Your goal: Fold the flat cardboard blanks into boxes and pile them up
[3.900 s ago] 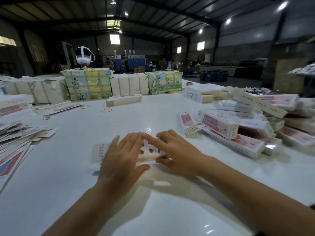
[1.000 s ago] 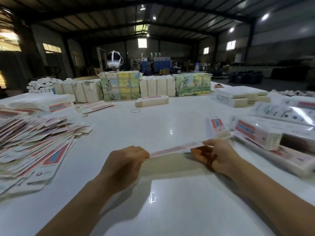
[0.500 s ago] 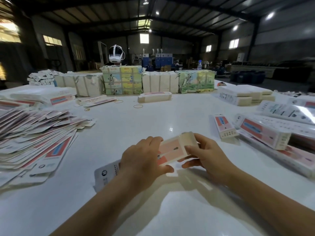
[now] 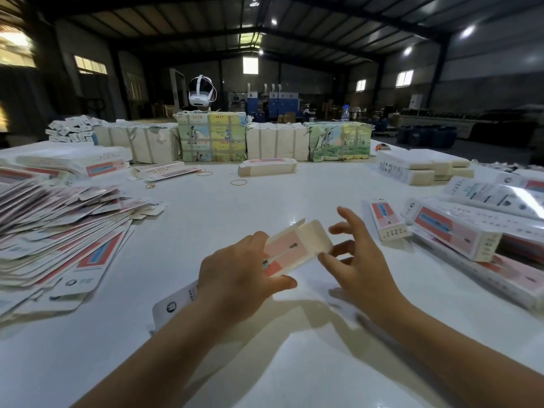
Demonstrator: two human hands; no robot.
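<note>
My left hand [image 4: 238,278] grips a long pink-and-white cardboard box [image 4: 291,250] around its middle, just above the white table [image 4: 265,363]. The box's far end flap stands open, and its near end pokes out under my left wrist. At that open end, my right hand [image 4: 357,260] has its fingers spread, with the thumb and fingertips touching the flap. A fanned heap of flat blanks [image 4: 59,231] lies at the left. Folded boxes [image 4: 459,234] are piled at the right.
Paper-wrapped bundles [image 4: 212,136] line the table's far edge, with a white headset [image 4: 200,91] on top. A single folded box [image 4: 268,166] and loose rubber bands [image 4: 238,182] lie mid-table. One short box [image 4: 385,220] lies beside the right pile.
The flat blank has been opened into a box shape and turned lengthwise away from me. My right hand let go of the end and spread its fingers at the flap.
</note>
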